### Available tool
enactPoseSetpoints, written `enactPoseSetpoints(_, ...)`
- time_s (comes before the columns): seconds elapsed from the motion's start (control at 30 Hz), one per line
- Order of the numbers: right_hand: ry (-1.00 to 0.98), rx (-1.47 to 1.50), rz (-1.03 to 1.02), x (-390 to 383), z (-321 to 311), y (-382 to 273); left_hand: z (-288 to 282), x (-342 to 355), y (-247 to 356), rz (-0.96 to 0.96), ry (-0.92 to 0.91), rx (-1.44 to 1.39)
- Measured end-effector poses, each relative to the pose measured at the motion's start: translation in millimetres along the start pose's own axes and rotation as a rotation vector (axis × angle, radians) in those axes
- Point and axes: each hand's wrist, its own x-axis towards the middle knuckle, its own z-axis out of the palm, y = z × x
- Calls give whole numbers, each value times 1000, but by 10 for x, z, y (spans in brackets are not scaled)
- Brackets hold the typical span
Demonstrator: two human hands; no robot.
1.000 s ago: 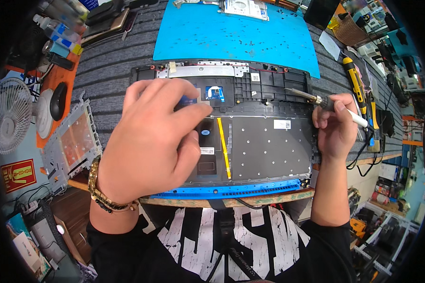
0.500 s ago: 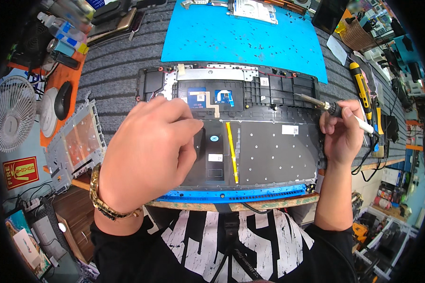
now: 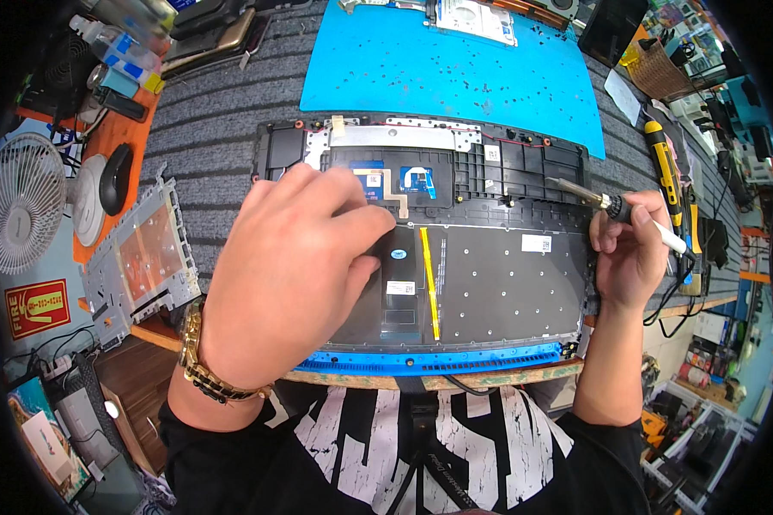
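- White-handled soldering iron (image 3: 673,242), head view: grasped in the right hand (image 3: 631,253). The thumb lies along the handle and the fingers curl around it from below.
- Iron orientation: the metal barrel points leftward, above the far right part of the laptop chassis (image 3: 511,296). Contact between tip and chassis cannot be confirmed.
- Left hand (image 3: 305,262): partly curled, back of the hand uppermost. Thumb and index fingertip stand apart, with a gap between them. The other fingers bend under; whether they grip anything cannot be told.
- Left index fingertip: located just beside the near end of a tan flat cable (image 3: 403,206). Contact cannot be determined.
- Chassis position: lies flat, inner side up, in front of the person. The left hand is over its left portion; the right hand is at its right edge.
- Yellow strip (image 3: 429,287): runs lengthwise on the chassis, to the right of the left thumb, between the two hands.
- Small blue circuit board (image 3: 410,183): set in the far half of the chassis, beyond the left index fingertip.
- Blue mat (image 3: 455,73): lies beyond the far edge of the chassis.
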Motion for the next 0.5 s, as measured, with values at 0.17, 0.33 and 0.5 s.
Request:
enactPoseSetpoints(0.17, -2, 2, 0, -3, 2, -5, 3, 10, -1, -46, -6, -50)
enactPoseSetpoints(0.33, -4, 5, -3, -4, -5, 6, 6, 31, 21, -53, -14, -60)
enactPoseSetpoints(0.5, -9, 4, 1, -2, -19, 0, 28, 30, 23, -31, -32, -47)
